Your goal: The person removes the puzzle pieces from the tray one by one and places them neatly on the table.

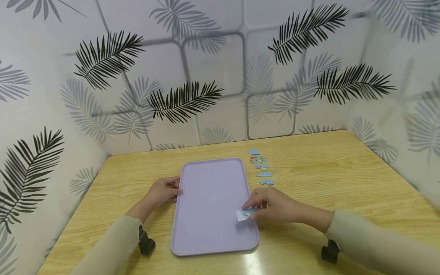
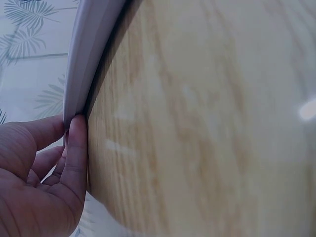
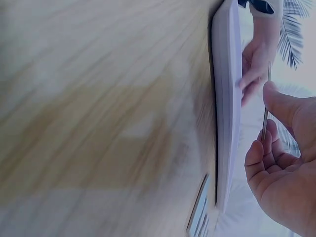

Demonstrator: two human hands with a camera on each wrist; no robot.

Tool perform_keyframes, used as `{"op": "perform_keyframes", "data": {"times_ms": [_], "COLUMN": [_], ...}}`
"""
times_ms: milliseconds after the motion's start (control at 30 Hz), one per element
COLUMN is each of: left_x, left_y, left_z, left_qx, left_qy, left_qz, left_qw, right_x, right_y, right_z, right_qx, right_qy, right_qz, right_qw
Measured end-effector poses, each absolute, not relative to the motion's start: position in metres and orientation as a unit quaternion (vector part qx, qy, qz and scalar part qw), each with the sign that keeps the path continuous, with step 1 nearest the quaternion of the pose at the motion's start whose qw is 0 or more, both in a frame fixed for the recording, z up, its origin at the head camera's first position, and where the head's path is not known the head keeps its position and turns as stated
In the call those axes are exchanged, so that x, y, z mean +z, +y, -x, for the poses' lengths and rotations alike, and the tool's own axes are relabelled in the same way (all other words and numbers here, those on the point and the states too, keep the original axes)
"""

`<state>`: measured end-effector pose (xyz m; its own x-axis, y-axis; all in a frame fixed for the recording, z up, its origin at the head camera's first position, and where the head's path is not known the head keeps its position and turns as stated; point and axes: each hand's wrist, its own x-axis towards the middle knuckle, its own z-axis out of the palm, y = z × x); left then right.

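A lilac rectangular tray lies on the wooden table. At its left edge, my left hand holds the rim between thumb and fingers; the left wrist view shows the fingertips right at the tray's side. Over the tray's right part, my right hand pinches a thin flat puzzle piece, pale blue and white with a small printed picture. Seen edge-on in the right wrist view, that piece is a thin line between thumb and fingers, raised above the tray.
To the right of the tray, several light blue puzzle pieces lie in a column, some with colourful prints. One has a triangular shape. A leaf-patterned wall closes off the table's back and sides. Small black devices hang at both wrists.
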<state>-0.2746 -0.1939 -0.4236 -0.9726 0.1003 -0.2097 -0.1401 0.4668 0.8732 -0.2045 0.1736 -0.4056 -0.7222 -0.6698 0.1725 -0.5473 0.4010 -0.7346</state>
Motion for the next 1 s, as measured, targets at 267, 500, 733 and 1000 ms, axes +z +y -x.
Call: {"op": "perform_keyframes", "data": {"times_ms": [267,500,733,1000], "left_x": [-0.422,-0.422,-0.423,-0.422], "left_y": [-0.194,-0.194,-0.193,-0.192], "left_z": [0.274,0.273,0.274,0.273], "left_qx": [0.512,0.515,0.515,0.515], "left_qy": [0.851,0.849,0.849,0.849], "left_qz": [0.01,0.013,0.013,0.011], "left_qw": [0.116,0.118,0.116,0.12], "right_x": [-0.408,-0.412,-0.419,-0.425], "right_y": [0.205,0.223,0.237,0.245], "right_z": [0.202,0.199,0.196,0.193], "right_qx": [-0.404,-0.396,-0.396,-0.396], "right_qy": [0.846,0.854,0.858,0.863], "right_qz": [0.345,0.334,0.323,0.305], "right_qw": [0.04,0.042,0.052,0.067]}}
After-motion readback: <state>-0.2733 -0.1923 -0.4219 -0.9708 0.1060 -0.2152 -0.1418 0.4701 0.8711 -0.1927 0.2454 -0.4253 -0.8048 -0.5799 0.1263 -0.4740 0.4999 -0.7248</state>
